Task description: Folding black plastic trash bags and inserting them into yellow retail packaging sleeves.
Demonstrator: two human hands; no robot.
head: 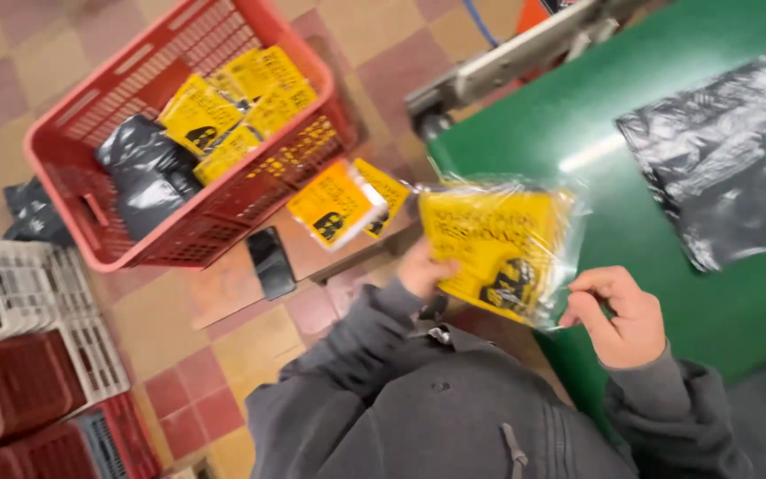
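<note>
A green table (pixel 667 133) fills the right side of the view, its edge running down toward the person's grey hooded jacket (pixel 454 408). On the table's far right lies a crumpled black plastic bag (pixel 729 160), flat on the surface. To the left, on the tiled floor (pixel 11 53), stands a red plastic basket (pixel 108 115) tilted in the view, holding several yellow packets (pixel 223 111) and a black bag (pixel 144 173). Two more yellow packets (pixel 339 202) lie just outside the basket's near corner on a low brown surface, beside a dark flat object that is too blurred to name. Stacked white and red crates (pixel 37 355) sit at the lower left.

Over the table's near edge, the person holds up a yellow packet in a clear plastic sleeve (pixel 494 248). The left hand (pixel 423 266) grips the packet's lower left edge, fingers closed around it from behind. The right hand (pixel 618 315) is curled nearly closed, thumb and fingertips pinching the clear sleeve's lower right corner, which sticks out past the yellow part. The packet hangs between both hands, above the table edge and not resting on it.
</note>
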